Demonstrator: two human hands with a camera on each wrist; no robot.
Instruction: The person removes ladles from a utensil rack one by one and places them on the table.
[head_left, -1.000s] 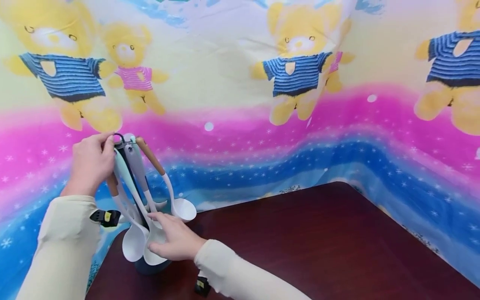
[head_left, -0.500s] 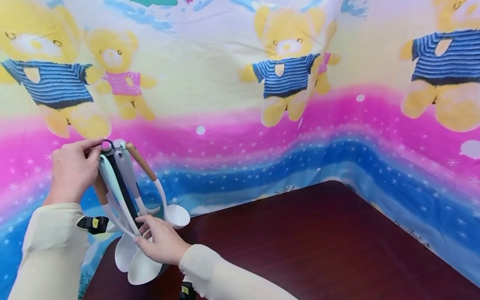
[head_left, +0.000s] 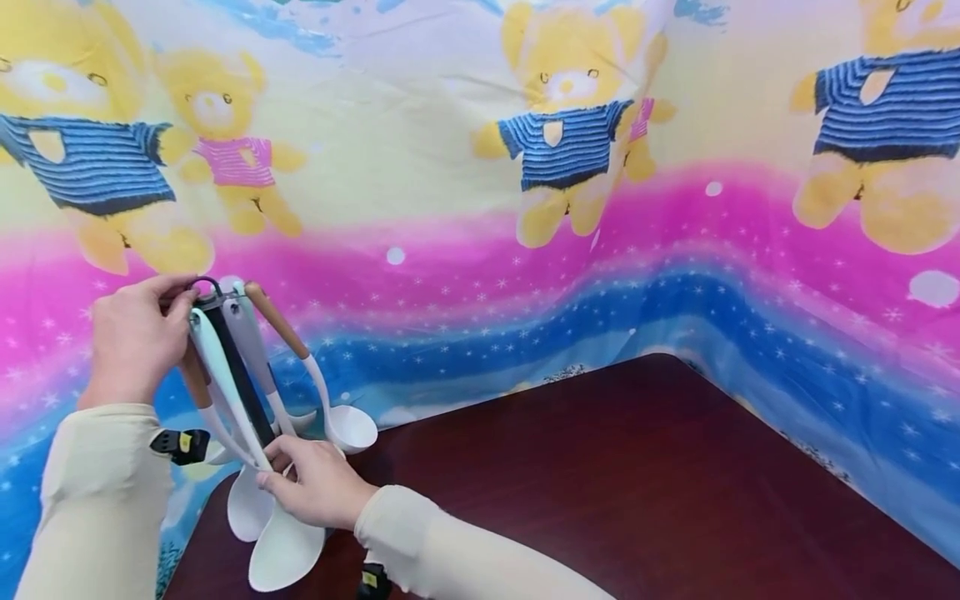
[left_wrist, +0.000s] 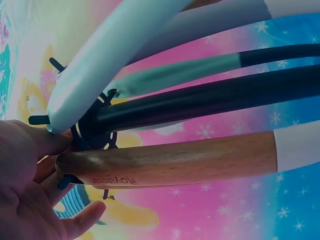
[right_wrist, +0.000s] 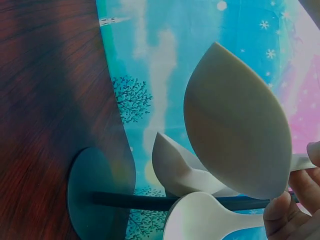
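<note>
A rotating utensil rack with a black pole (head_left: 255,412) stands at the table's left end, hung with several kitchen utensils. My left hand (head_left: 138,337) grips the rack's top, fingers around the hub in the left wrist view. A ladle with a mint handle (head_left: 213,350) hangs at the front, its white bowl (right_wrist: 237,125) tilted out from the pole. My right hand (head_left: 318,483) pinches this ladle's neck just above the bowl. The rack's round dark base (right_wrist: 82,192) shows in the right wrist view.
On the rack's right side hangs another ladle (head_left: 352,429) with a wooden handle. A white spoon (head_left: 247,504) and a grey-handled utensil (head_left: 251,342) hang close by. The dark red table (head_left: 570,483) extends right, before a bear-print cloth (head_left: 435,167).
My right hand has gone from touching the mint-handled ladle's bowl to pinching its neck. The bowl has swung outward toward me. My left hand stays at the rack's top; the view has shifted slightly.
</note>
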